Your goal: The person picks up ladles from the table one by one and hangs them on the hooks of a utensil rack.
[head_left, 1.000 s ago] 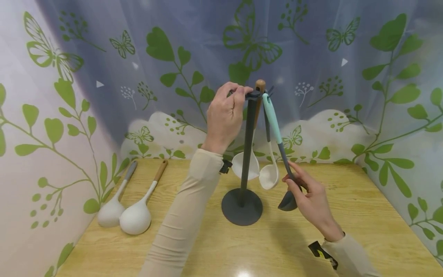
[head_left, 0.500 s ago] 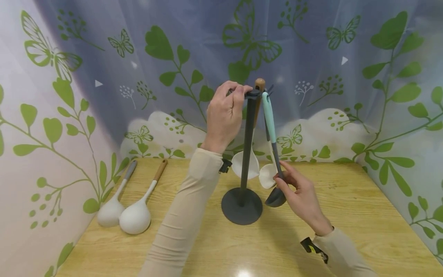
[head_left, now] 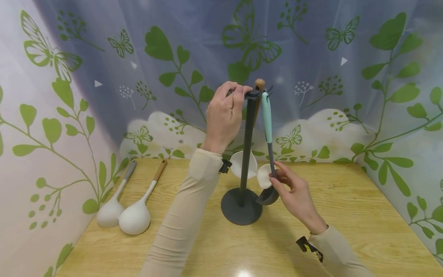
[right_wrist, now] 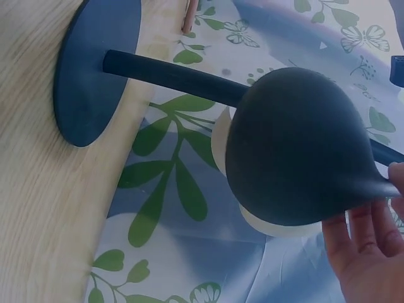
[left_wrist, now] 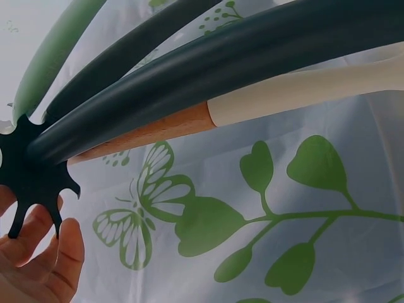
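Note:
A dark grey utensil stand [head_left: 246, 146] rises upright from its round base [head_left: 241, 217] in the head view. My left hand [head_left: 225, 115] grips the hooked top [left_wrist: 31, 167] of the stand by its hooks. From the right side of that top hangs a dark ladle with a mint handle [head_left: 267, 115]. My right hand [head_left: 295, 194] pinches its shaft just above the bowl [right_wrist: 297, 151]. Beyond the post hang a white utensil with a wooden handle [left_wrist: 151, 129] and a smaller white ladle [head_left: 264, 176], partly hidden behind the dark one.
On the left of the wooden table [head_left: 353, 215] lie a white ladle with a grey handle [head_left: 110, 213] and another with a wooden handle [head_left: 135, 219], side by side. A leaf-patterned curtain [head_left: 194, 46] closes off the back and both sides.
My right hand has moved left with the dark ladle, which now hangs nearly straight beside the post and overlaps the small white ladle. The left hand stays at the stand's top.

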A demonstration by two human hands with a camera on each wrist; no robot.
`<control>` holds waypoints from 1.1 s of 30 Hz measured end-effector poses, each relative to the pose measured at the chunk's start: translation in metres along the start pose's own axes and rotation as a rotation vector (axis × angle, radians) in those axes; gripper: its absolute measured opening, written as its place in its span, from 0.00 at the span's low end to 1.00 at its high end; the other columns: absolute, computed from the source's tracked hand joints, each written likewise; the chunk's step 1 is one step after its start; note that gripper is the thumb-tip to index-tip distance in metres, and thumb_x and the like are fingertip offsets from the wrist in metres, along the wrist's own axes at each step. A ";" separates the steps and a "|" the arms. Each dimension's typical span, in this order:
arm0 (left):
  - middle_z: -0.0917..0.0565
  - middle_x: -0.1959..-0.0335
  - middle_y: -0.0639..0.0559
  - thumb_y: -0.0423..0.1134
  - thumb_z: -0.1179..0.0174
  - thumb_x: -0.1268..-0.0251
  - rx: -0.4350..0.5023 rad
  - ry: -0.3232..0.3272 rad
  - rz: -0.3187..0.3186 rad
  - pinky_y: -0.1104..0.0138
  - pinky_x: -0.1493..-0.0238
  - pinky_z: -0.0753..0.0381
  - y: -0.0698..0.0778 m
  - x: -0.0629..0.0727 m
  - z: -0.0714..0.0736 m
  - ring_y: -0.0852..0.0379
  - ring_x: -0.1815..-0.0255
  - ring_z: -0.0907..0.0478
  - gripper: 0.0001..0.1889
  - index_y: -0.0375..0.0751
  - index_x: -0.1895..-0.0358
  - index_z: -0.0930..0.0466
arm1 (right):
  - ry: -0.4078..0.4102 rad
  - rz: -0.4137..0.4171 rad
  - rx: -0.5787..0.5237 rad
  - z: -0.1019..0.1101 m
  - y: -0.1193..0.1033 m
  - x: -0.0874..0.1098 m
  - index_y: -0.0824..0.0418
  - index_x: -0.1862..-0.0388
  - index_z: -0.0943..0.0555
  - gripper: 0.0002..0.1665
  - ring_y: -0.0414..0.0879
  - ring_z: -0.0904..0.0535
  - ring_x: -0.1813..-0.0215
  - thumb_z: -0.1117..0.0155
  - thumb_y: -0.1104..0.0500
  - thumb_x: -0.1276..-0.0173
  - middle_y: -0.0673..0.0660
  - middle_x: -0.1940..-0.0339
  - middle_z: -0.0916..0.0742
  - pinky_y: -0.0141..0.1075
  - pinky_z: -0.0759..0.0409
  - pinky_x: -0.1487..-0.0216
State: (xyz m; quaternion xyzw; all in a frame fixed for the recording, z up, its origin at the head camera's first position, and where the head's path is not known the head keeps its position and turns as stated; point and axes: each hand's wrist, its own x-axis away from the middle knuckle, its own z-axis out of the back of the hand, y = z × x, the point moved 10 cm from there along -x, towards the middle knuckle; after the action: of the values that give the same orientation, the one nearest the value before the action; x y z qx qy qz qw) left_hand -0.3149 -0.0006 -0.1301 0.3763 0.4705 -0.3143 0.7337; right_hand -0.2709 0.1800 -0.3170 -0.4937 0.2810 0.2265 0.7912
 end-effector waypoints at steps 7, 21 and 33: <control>0.18 0.51 0.45 0.37 0.60 0.21 -0.001 -0.003 0.008 0.62 0.58 0.22 -0.001 0.000 -0.001 0.52 0.48 0.22 0.21 0.41 0.51 0.12 | 0.001 -0.001 -0.007 0.004 0.003 -0.008 0.59 0.35 0.23 0.25 0.36 0.20 0.50 0.41 0.71 0.30 0.60 0.55 0.15 0.22 0.21 0.51; 0.19 0.45 0.40 0.35 0.60 0.21 0.014 -0.027 0.035 0.60 0.52 0.20 -0.003 -0.002 -0.002 0.49 0.40 0.23 0.21 0.40 0.51 0.13 | 0.177 0.156 -0.183 0.037 -0.053 -0.080 0.69 0.39 0.23 0.20 0.42 0.21 0.46 0.43 0.71 0.29 0.59 0.50 0.18 0.29 0.21 0.45; 0.17 0.48 0.43 0.34 0.64 0.21 0.038 -0.054 0.023 0.65 0.41 0.25 -0.006 -0.005 -0.006 0.50 0.42 0.22 0.21 0.35 0.52 0.16 | 0.107 0.179 -0.151 0.042 -0.096 -0.151 0.65 0.37 0.24 0.20 0.44 0.27 0.34 0.42 0.61 0.26 0.55 0.40 0.22 0.38 0.28 0.32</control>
State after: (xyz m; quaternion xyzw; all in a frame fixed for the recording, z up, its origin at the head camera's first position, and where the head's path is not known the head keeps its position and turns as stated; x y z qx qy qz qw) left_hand -0.3240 0.0020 -0.1281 0.3870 0.4399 -0.3250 0.7423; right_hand -0.3118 0.1670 -0.1386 -0.5360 0.3480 0.2902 0.7123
